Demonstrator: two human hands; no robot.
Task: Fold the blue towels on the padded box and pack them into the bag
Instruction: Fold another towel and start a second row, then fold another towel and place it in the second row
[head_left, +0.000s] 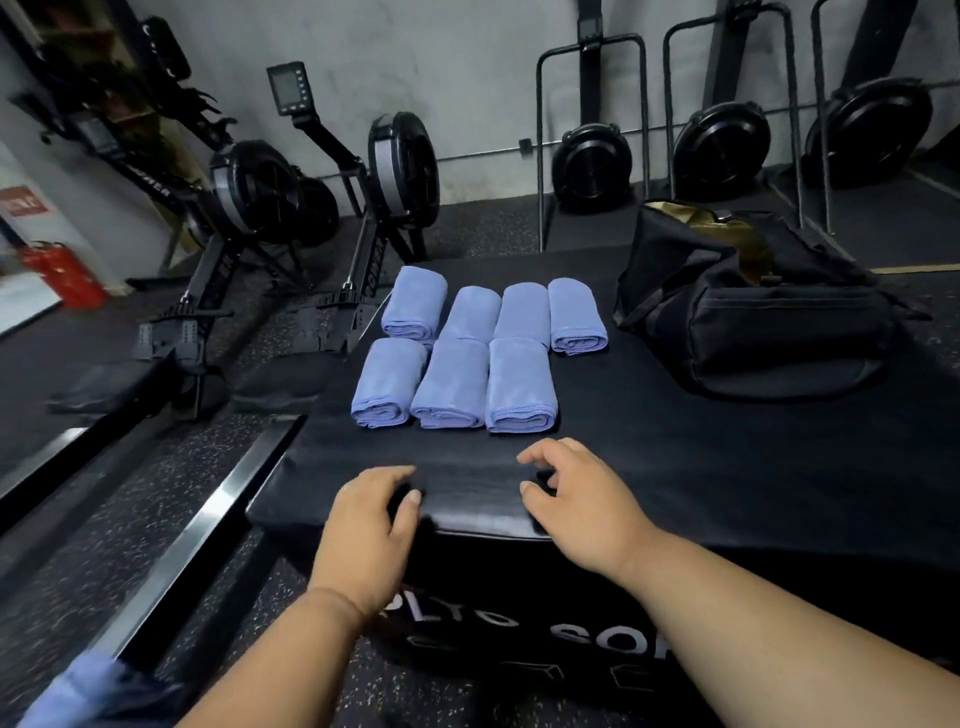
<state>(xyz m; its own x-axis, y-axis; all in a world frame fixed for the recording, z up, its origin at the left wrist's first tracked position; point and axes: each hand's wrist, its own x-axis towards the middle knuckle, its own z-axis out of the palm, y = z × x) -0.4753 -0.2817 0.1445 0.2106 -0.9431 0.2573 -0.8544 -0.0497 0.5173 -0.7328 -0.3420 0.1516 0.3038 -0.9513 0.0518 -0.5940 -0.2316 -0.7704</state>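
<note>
Several folded blue towels (470, 353) lie in two rows on the black padded box (675, 467). A black duffel bag (748, 312) sits at the box's far right, its top open and showing a tan lining. My left hand (371, 525) and my right hand (576, 504) hover side by side over the box's near edge, just in front of the towels. Both have loosely curled fingers and hold nothing. Neither touches a towel.
Two rowing machines (249, 218) stand on the floor to the left. Fan-wheel machines in metal frames (592, 161) line the back wall. A red fire extinguisher (62, 275) is at the far left. Some blue cloth (78, 686) shows at the bottom left corner.
</note>
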